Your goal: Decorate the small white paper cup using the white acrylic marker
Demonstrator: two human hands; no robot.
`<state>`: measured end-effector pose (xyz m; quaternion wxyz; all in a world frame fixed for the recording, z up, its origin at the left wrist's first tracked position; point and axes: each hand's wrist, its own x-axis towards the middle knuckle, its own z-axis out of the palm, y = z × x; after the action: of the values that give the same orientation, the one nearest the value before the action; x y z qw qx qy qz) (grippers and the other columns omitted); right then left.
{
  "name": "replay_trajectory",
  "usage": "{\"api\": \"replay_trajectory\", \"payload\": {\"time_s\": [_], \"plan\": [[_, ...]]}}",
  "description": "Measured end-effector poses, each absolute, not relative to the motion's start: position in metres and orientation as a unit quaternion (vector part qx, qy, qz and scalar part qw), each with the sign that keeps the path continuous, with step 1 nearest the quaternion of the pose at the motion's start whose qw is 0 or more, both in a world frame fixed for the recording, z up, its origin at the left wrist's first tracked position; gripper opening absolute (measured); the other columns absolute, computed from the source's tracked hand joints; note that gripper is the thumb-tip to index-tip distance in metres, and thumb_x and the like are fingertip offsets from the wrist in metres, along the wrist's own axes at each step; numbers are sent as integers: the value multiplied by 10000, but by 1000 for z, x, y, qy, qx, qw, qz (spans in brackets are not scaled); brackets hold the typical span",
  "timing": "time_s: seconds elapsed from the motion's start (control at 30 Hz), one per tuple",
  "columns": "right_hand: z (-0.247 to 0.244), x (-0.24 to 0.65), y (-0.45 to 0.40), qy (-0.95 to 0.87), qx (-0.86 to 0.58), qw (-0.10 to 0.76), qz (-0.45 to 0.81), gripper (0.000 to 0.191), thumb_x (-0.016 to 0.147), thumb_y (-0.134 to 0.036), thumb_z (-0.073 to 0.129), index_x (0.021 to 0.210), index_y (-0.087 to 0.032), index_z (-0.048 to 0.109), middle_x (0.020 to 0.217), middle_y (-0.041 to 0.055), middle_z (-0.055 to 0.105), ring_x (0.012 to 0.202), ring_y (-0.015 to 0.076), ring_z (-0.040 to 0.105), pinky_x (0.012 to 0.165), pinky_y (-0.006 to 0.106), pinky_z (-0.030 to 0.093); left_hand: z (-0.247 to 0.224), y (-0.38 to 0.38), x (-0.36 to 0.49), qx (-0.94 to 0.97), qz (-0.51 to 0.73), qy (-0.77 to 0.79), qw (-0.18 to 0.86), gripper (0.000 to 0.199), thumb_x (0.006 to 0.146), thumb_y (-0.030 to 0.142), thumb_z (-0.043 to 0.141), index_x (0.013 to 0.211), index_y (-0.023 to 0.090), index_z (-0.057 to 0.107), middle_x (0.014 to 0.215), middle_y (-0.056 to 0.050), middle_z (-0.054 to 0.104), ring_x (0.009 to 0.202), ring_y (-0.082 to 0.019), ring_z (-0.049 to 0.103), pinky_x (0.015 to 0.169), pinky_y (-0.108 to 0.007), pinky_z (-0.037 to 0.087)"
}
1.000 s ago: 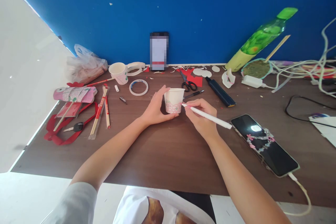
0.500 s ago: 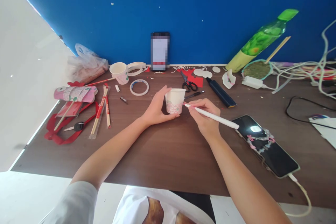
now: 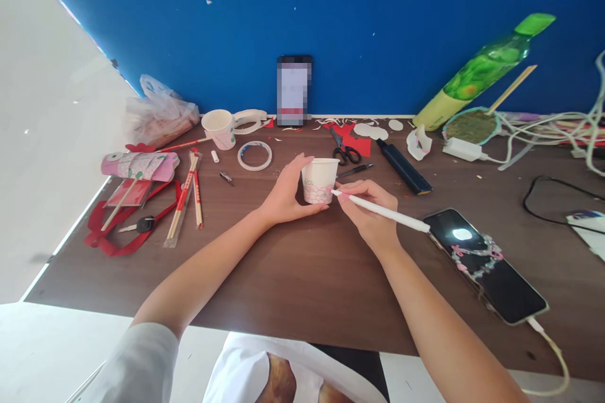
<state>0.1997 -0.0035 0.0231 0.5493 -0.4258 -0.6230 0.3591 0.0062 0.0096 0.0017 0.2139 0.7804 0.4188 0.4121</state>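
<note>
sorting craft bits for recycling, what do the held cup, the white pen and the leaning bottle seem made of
Cup: probably paper, matte, going by its pale wall with a printed pattern.
Pen: likely plastic, with a smooth, plain white barrel.
Bottle: seemingly glossy plastic; its neck looks see-through, though glass isn't ruled out.

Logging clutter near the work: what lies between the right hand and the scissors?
In the head view, a black pen lies between the right hand and the scissors.

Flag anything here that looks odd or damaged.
White and red paper scraps litter the brown table at the back, like leftover offcuts. A curved white paper-like piece looks cut or torn. The pink-patterned white paper cup in the left hand seems undamaged.
</note>
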Motion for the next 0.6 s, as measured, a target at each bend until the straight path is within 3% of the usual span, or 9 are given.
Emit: {"api": "replay_trajectory", "payload": {"time_s": [0.13,0.23,0.3,0.43,0.6], "plan": [[23,201,-2,-593,-449,560,363,124,707,-268,757,698,-220,642,756,21,718,806,236,724,758,387,570,1,9,6,780,409,422,215,957,709,520,742,1427,236,178,1505,-182,311,1457,-361,236,1167,-552,251],[16,204,1,-572,-450,570,381,117,715,-287,750,720,-222,653,775,23,728,781,222,715,721,367,559,2,8,7,779,413,435,183,955,700,521,745,1427,228,198,1549,-195,178,1475,-379,145,1166,-550,234],[12,206,3,-549,-439,582,409,130,720,-308,746,738,-224,648,789,17,729,779,213,709,750,377,557,2,7,7,777,415,447,155,952,693,511,750,1427,228,214,1543,-193,175,1464,-384,151,1166,-554,223],[12,206,5,-502,-413,602,464,120,715,-281,746,729,-231,638,766,-6,726,810,198,708,846,394,538,2,8,7,791,411,432,135,942,721,497,718,1447,250,171,1484,-157,322,1414,-361,253,1164,-554,225],[20,201,3,-477,-377,599,522,143,695,-295,756,707,-240,625,778,3,751,877,230,722,897,446,528,1,9,7,800,408,420,130,874,755,455,676,1449,244,189,1492,-164,300,1442,-367,207,1170,-561,211]]}}
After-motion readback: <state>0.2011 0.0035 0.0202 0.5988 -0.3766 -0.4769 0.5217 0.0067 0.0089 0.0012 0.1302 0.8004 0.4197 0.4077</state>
